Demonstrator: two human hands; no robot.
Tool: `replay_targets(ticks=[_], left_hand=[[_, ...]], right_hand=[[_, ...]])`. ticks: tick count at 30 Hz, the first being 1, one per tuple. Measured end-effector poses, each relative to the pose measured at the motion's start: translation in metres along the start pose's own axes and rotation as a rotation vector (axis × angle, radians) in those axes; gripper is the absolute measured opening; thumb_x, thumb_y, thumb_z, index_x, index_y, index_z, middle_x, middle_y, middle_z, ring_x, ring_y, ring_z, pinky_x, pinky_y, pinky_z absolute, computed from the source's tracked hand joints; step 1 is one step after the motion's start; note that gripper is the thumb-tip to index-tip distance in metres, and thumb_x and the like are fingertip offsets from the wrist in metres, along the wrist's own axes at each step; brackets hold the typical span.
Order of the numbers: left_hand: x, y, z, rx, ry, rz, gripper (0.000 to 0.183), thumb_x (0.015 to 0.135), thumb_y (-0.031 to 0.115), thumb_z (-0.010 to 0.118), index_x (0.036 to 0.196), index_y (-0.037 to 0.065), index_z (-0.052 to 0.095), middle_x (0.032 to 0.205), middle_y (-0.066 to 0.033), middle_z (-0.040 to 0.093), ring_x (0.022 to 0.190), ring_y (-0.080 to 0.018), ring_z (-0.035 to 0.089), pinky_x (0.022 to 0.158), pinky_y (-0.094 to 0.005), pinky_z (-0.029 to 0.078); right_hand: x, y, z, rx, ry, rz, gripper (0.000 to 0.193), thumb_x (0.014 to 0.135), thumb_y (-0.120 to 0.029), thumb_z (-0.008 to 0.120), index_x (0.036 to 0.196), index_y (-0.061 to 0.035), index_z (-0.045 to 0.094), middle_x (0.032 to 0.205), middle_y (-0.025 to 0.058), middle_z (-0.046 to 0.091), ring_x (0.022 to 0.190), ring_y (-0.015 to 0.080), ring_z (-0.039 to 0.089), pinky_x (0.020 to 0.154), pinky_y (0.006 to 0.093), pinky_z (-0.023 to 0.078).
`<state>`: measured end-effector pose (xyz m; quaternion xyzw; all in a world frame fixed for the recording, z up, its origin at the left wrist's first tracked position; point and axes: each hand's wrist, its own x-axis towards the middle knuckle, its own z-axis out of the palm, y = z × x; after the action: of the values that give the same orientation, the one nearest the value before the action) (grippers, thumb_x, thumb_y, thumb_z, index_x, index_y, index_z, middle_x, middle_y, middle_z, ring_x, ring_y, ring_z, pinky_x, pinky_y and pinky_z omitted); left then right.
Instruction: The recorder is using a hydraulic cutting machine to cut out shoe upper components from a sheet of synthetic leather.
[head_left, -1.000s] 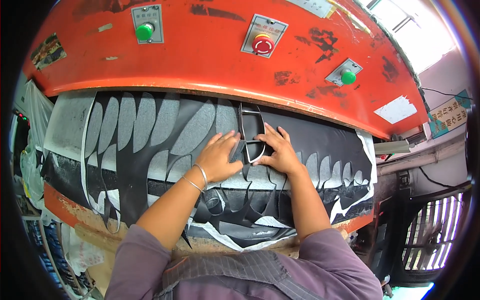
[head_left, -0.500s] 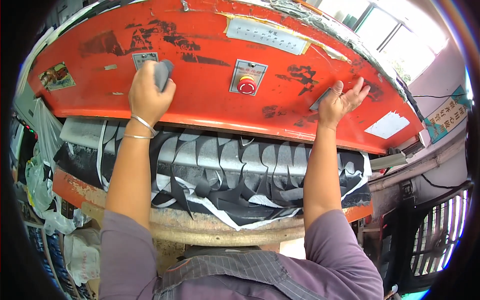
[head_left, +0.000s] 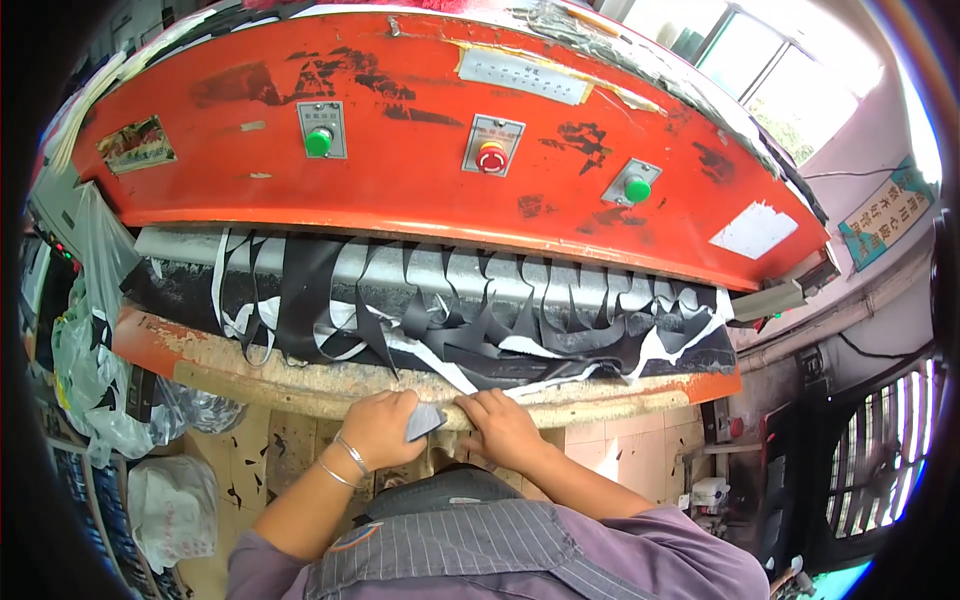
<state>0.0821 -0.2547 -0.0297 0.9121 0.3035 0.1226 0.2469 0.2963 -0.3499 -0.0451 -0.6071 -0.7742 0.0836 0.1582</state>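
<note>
Left hand (head_left: 380, 432): head view, fingers closed around a grey piece (head_left: 425, 421), right by the front edge of the counter (head_left: 330, 385)
Right hand (head_left: 500, 432): fingers bent at that same edge, can't tell if they're gripping it
Black sheet (head_left: 308, 285): all cut up, strips poking out under the red machine (head_left: 400, 185)
Buttons: 2 green buttons (head_left: 319, 141), 1 red button (head_left: 491, 157) between them

From the person's head, close before the orange machine (head_left: 410, 190), one fisheye view faces it, tilted down past the left hand (head_left: 380, 430) and right hand (head_left: 497, 428).
</note>
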Motion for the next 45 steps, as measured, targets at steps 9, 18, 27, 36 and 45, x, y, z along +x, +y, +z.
replay_targets(ticks=[9, 18, 27, 36, 45], left_hand=[[0.011, -0.002, 0.018, 0.027, 0.283, -0.038, 0.038, 0.063, 0.029, 0.069, 0.087, 0.006, 0.050, 0.074, -0.0165, 0.059, 0.071, -0.0375, 0.059, 0.061, -0.0477, 0.048], [0.002, 0.002, 0.006, 0.046, 0.259, -0.045, 0.039, 0.061, 0.032, 0.068, 0.088, 0.007, 0.056, 0.068, -0.0124, 0.055, 0.062, -0.0358, 0.057, 0.055, -0.0450, 0.046], [0.069, -0.007, -0.004, -0.718, 0.244, -0.218, 0.021, 0.070, 0.014, 0.068, 0.085, 0.006, 0.056, 0.076, -0.0084, 0.062, 0.068, -0.0240, 0.063, 0.064, -0.0338, 0.050], [0.277, -0.018, -0.032, -0.776, 0.274, -0.265, 0.027, 0.075, 0.016, 0.063, 0.098, 0.003, 0.061, 0.085, -0.0096, 0.065, 0.075, -0.0181, 0.062, 0.071, -0.0331, 0.049], [0.316, -0.039, 0.042, -0.284, 0.249, -0.038, 0.057, 0.079, 0.035, 0.053, 0.127, 0.004, 0.054, 0.118, -0.0166, 0.060, 0.127, -0.0328, 0.045, 0.114, -0.0493, 0.016]], right_hand=[[0.020, -0.008, 0.013, -0.084, 0.181, 0.233, 0.047, 0.056, -0.023, 0.083, 0.096, -0.0079, 0.063, 0.087, 0.0100, 0.059, 0.089, 0.0289, 0.058, 0.076, 0.0373, 0.049], [0.090, 0.050, -0.068, 0.306, -0.193, 0.347, 0.056, 0.078, -0.057, 0.066, 0.105, -0.0086, 0.069, 0.095, 0.0189, 0.069, 0.092, 0.0378, 0.065, 0.080, 0.0443, 0.051], [0.255, 0.170, -0.075, 0.047, -0.108, 0.617, 0.065, 0.071, -0.039, 0.070, 0.118, -0.0016, 0.046, 0.119, 0.0238, 0.051, 0.105, 0.0397, 0.059, 0.086, 0.0432, 0.051], [0.231, 0.232, -0.108, 0.165, -0.090, 0.602, 0.060, 0.072, -0.043, 0.072, 0.115, -0.0056, 0.051, 0.115, 0.0210, 0.053, 0.104, 0.0366, 0.056, 0.089, 0.0417, 0.046], [0.166, 0.278, -0.082, 0.078, 0.046, 0.090, 0.083, 0.058, -0.054, 0.081, 0.124, -0.0109, 0.055, 0.138, 0.0188, 0.047, 0.138, 0.0323, 0.033, 0.110, 0.0538, 0.020]])
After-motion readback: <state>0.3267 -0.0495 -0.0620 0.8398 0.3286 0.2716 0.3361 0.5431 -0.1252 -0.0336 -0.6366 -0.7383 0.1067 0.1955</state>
